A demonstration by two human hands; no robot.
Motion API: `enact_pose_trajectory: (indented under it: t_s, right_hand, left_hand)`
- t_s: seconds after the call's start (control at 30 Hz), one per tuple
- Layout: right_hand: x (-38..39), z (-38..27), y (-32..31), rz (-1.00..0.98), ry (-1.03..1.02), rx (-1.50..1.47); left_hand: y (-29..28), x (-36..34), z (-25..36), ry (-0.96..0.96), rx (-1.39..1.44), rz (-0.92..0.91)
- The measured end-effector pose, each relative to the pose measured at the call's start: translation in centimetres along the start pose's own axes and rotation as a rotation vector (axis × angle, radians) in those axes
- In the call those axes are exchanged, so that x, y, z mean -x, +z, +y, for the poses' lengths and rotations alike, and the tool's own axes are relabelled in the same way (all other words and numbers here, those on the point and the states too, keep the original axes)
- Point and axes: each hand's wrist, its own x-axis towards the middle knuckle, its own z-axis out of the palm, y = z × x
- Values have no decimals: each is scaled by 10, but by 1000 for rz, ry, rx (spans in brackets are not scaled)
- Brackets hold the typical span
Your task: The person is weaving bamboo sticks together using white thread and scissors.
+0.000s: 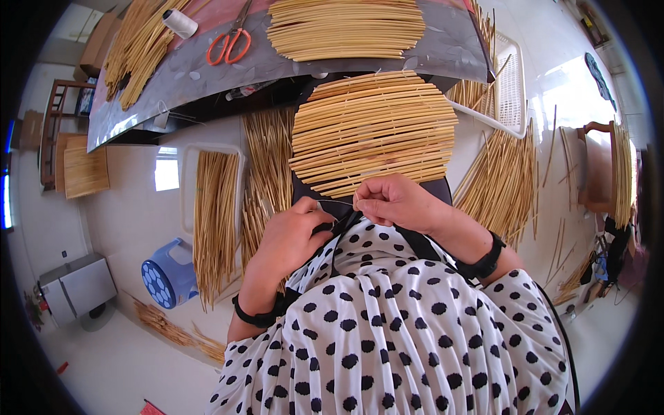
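Your right hand pinches thread! Left hand curls, hold unclear; stalks fill the tub to its left, basket ahead-right.

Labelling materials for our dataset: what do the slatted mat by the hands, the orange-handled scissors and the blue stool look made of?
Slatted mat: likely dried plant stems, perhaps reed; low sheen, with uneven straw-coloured tones.
Scissors: blades probably metal, greyish and thin; handles probably plastic or plastic-coated, evenly orange.
Blue stool: probably moulded plastic; smooth, evenly coloured sides.
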Motion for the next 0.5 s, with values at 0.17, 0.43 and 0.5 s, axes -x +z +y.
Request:
enact_pose_trajectory:
  t_s: [0.17,0.43,0.5]
  right_hand:
    - [2,-1,2,54,14,-35]
    - [-3,-1,9,79,-36,-39]
    - [-5,2,8,105,-61,0]
  left_hand:
    - [-6,-10,16,-67,357,178]
    - [13,-32,20,-78,922,261]
    - [15,-34,19,-34,981,307]
